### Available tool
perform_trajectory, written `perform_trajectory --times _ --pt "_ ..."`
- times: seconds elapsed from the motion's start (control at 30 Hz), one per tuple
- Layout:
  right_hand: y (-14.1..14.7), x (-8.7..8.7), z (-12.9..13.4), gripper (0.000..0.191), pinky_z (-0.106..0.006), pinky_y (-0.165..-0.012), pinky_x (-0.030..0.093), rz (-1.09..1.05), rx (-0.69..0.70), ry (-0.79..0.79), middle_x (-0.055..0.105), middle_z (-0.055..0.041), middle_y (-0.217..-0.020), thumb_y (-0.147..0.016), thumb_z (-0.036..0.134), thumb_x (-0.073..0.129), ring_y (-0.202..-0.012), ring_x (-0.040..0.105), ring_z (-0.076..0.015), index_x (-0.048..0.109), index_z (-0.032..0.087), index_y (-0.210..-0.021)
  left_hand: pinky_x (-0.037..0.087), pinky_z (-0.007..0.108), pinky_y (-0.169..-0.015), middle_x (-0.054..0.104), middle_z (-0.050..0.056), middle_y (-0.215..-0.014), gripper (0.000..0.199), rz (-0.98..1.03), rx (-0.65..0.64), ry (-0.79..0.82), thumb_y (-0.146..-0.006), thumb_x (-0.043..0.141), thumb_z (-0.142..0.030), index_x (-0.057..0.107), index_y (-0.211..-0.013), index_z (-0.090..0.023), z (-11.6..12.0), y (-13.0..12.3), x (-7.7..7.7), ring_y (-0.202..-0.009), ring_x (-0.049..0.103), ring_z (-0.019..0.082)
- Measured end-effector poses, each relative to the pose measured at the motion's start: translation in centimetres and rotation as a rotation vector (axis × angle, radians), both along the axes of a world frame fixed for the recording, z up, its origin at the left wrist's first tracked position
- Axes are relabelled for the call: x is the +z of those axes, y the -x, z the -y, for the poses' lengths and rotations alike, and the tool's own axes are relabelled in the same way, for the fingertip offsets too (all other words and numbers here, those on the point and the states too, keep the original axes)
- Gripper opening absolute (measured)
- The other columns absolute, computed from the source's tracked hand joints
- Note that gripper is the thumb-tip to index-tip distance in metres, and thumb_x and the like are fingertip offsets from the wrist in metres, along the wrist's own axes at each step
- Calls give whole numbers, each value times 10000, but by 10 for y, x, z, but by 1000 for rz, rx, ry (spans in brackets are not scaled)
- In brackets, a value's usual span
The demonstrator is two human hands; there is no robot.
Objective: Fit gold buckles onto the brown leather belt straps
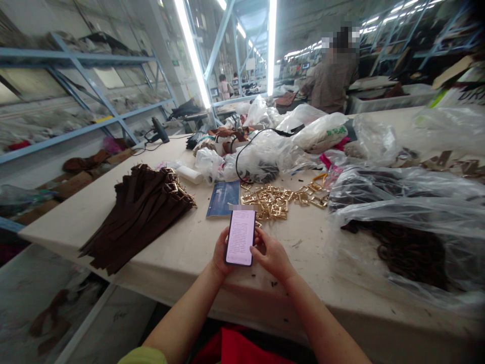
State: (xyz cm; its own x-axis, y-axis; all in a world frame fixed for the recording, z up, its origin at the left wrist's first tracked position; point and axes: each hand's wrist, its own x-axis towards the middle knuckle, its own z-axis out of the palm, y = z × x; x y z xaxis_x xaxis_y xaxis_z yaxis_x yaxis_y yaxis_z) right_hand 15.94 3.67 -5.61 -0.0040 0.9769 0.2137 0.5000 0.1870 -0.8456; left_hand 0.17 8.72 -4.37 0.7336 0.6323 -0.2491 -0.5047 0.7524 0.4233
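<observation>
A smartphone (241, 237) with a lit screen full of small text is held upright above the front part of the table. My left hand (221, 254) wraps its left edge and lower corner. On the other side, my right hand (270, 253) grips the right edge, its thumb at the screen's border. Just beyond the phone lies a heap of gold-coloured buckles (271, 201). A blue booklet (223, 198) rests flat behind the phone, partly covered by it. To the left, a thick bundle of dark brown straps (140, 215) with gold buckles spreads over the table.
Clear plastic bags (401, 227) with dark brown pieces fill the table's right side. More bags and straps (261, 146) pile up at the back. A black handheld tool (160, 130) with a cord stands back left. Blue shelving (94, 96) lines the left wall. A person (333, 76) stands beyond the table.
</observation>
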Motion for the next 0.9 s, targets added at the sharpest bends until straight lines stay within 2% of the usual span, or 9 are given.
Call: perform_trajectory --times 0.9 --pt "-1 0 0 532 -318 -709 464 29 -10 -2 639 -46 -878 -727 290 549 -757 594 -182 415 172 -1229 361 396 -936 606 162 -1115 600 12 -15 -1 -838 359 -472 443 -1250 -43 0 0 0 -1069 540 290"
